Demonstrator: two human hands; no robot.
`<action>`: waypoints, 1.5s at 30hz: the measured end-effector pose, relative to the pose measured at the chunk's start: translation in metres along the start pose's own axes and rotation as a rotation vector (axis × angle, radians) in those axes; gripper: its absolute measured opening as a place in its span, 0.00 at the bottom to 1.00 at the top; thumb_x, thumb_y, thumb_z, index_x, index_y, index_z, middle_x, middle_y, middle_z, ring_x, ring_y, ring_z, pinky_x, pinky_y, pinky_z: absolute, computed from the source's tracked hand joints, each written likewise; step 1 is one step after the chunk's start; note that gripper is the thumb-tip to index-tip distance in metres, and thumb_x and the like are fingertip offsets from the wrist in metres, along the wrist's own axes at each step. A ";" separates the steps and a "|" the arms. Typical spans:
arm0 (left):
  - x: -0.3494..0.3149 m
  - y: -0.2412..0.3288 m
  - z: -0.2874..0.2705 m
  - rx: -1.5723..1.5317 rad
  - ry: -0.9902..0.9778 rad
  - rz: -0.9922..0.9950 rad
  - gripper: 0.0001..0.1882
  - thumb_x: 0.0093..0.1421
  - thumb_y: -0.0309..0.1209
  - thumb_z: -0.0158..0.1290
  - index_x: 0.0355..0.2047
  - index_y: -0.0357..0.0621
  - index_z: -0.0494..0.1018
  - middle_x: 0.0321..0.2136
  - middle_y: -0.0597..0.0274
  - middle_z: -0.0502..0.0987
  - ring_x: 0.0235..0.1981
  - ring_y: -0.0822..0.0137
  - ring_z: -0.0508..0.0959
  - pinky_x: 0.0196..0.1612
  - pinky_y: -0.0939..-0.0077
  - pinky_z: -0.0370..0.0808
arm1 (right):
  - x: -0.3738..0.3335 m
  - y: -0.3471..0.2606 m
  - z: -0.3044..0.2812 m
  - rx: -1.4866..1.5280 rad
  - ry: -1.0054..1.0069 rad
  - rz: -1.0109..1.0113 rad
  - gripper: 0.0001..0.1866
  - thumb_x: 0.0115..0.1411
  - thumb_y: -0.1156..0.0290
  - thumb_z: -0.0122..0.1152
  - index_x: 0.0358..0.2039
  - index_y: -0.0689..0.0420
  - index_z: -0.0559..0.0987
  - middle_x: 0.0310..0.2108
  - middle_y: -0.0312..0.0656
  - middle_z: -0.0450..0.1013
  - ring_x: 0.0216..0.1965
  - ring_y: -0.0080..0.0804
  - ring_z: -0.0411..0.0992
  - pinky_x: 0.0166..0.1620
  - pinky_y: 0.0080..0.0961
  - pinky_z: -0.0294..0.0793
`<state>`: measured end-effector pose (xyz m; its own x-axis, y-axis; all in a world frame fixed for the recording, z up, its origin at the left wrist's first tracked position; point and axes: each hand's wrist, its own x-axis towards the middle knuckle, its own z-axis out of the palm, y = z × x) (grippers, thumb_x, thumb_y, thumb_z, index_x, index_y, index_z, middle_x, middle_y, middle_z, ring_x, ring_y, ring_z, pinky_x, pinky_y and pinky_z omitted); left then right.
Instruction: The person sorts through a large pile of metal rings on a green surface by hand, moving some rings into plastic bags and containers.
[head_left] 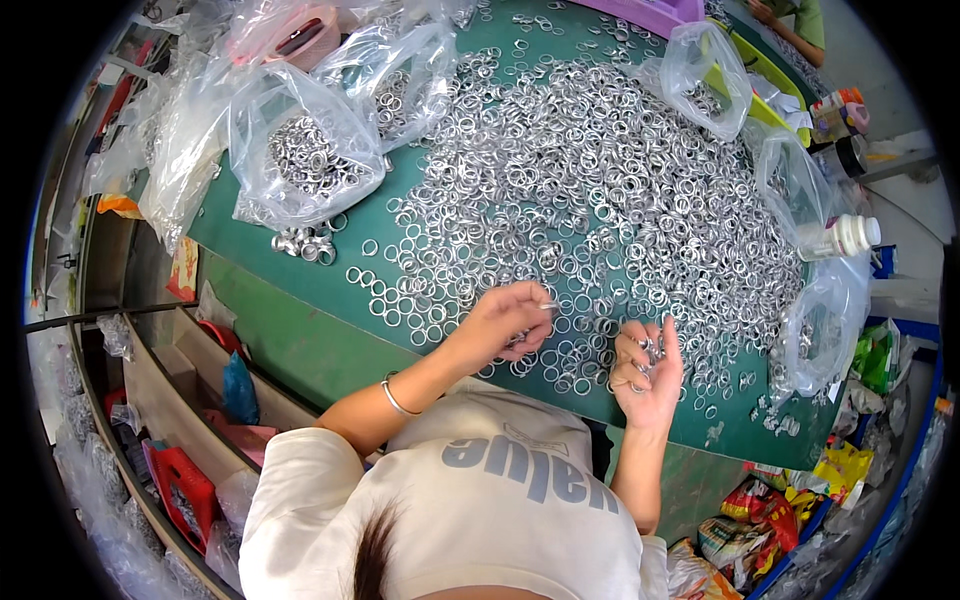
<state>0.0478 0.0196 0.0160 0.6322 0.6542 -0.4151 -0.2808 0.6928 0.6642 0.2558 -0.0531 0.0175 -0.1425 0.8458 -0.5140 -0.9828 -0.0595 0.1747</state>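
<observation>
A wide heap of silver metal rings spreads over the green tabletop. My left hand is over the near edge of the heap, its thumb and forefinger pinched on a small silver ring. Its other fingers curl inward, and what lies under them is partly hidden. Just to its right, my right hand is turned palm up. Its forefinger points up while the other fingers curl around a few silver rings, partly covered by the fingers. Loose rings lie between and around both hands.
Clear plastic bags of rings stand at the back left beside a pink basket. More bags and a white bottle line the right side. A purple tray and a green bin stand at the back. Drawers are at left.
</observation>
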 end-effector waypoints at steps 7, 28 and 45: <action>0.004 -0.017 -0.024 -0.432 -0.206 -0.057 0.21 0.65 0.35 0.39 0.15 0.44 0.58 0.13 0.59 0.61 0.09 0.74 0.57 0.10 0.83 0.53 | 0.033 0.007 0.007 -1.388 0.114 -0.475 0.08 0.60 0.71 0.55 0.37 0.58 0.79 0.16 0.36 0.65 0.13 0.25 0.61 0.14 0.21 0.54; -0.004 -0.012 -0.024 -0.340 0.057 0.002 0.10 0.61 0.33 0.45 0.23 0.45 0.64 0.19 0.62 0.68 0.16 0.73 0.65 0.14 0.84 0.58 | 0.085 0.004 0.030 -2.231 -0.171 -0.740 0.07 0.54 0.73 0.58 0.22 0.62 0.75 0.26 0.39 0.74 0.24 0.29 0.72 0.30 0.29 0.71; -0.005 -0.021 -0.018 -0.402 0.028 -0.077 0.15 0.66 0.34 0.40 0.42 0.34 0.68 0.20 0.64 0.65 0.19 0.75 0.63 0.18 0.84 0.61 | 0.111 0.048 0.040 -2.450 -0.112 -0.921 0.08 0.49 0.69 0.65 0.30 0.57 0.80 0.28 0.43 0.76 0.27 0.43 0.75 0.31 0.35 0.71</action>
<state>0.0379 0.0070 -0.0073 0.6441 0.5997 -0.4749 -0.4963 0.8000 0.3370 0.1974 0.0586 0.0023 0.0641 0.9905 0.1219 0.7620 0.0303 -0.6468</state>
